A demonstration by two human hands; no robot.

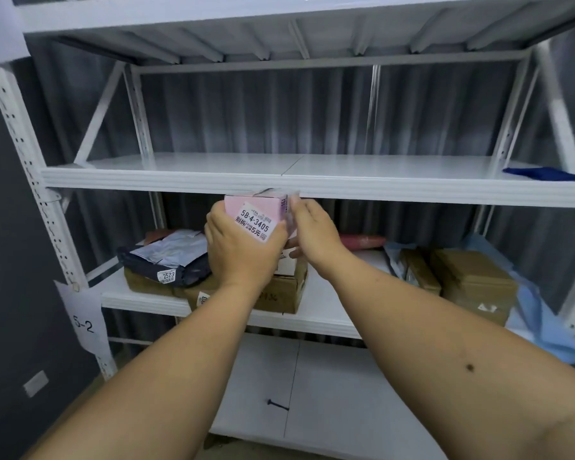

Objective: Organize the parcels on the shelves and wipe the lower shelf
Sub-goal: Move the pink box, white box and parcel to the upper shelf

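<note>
Head view: left hand (243,247) and right hand (312,232) clamp the pink parcel (258,214), fingers pressed on opposite sides, just under the shelf edge (312,187). Lifting straight up risks striking the edge, dislodging it.

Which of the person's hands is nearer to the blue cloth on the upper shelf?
Right. The right hand grips the pink box on the side facing the blue cloth; the left hand holds the box's far side, farther away.
</note>
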